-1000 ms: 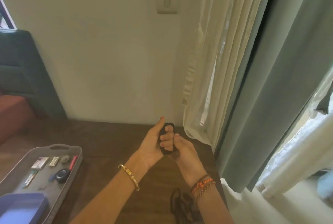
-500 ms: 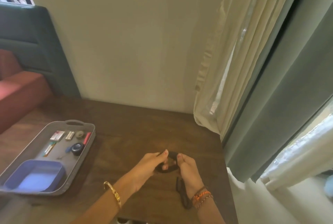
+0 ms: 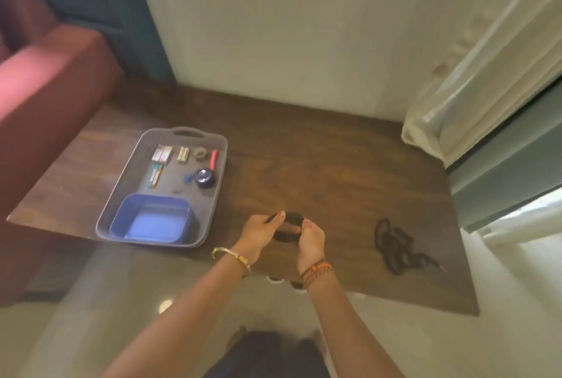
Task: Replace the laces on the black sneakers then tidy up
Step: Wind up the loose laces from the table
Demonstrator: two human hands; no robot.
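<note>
Since a moment ago the two hands have come down from in front of the wall to the near edge of the dark wooden table (image 3: pixel 334 171), and more of it is now showing. The left hand (image 3: pixel 258 233) and right hand (image 3: pixel 310 241) are each pinching one side of a coiled black shoelace bundle (image 3: pixel 289 227) between them. A second, loose black shoelace (image 3: pixel 395 248) is lying on the table well to the right, while a grey plastic tray (image 3: pixel 194 134) holding a blue rectangular tub (image 3: pixel 152 221) is sitting to the left.

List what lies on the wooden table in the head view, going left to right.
grey tray → blue tub inside its near end → left hand and right hand holding a coiled black lace → loose black lace.
</note>
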